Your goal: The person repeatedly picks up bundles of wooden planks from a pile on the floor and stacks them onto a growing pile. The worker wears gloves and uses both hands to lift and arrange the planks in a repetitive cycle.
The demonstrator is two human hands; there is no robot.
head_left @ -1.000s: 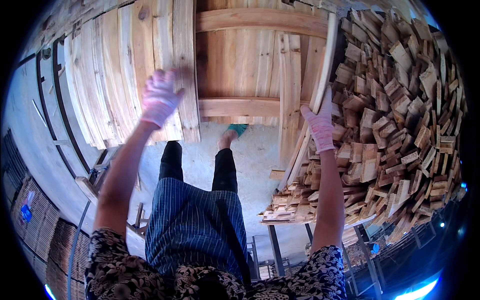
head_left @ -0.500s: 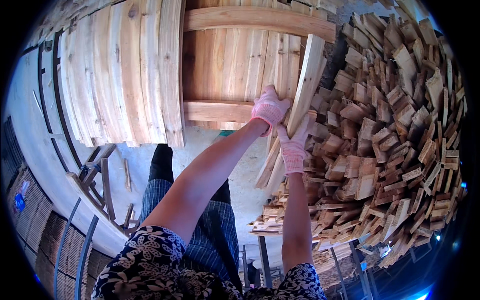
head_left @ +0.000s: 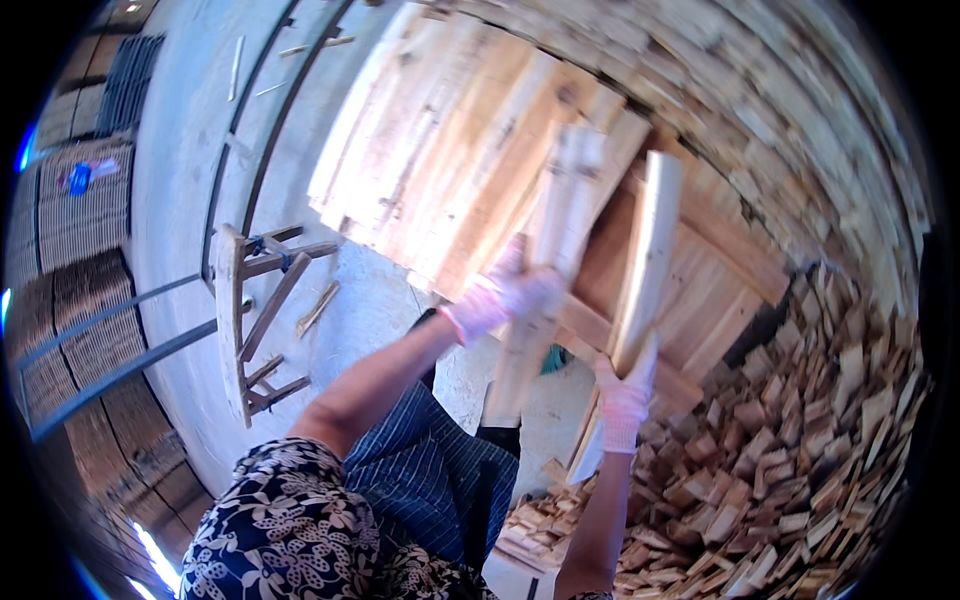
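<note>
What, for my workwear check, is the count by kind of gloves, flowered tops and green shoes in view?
Gloves: 2, on the left hand and right hand
Flowered top: 1
Green shoe: 1, partly hidden
Total: 4

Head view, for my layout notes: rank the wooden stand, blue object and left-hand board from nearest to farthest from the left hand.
1. Board: in the left hand.
2. Wooden stand: to the hand's left.
3. Blue object: farther left, higher in view.
</note>
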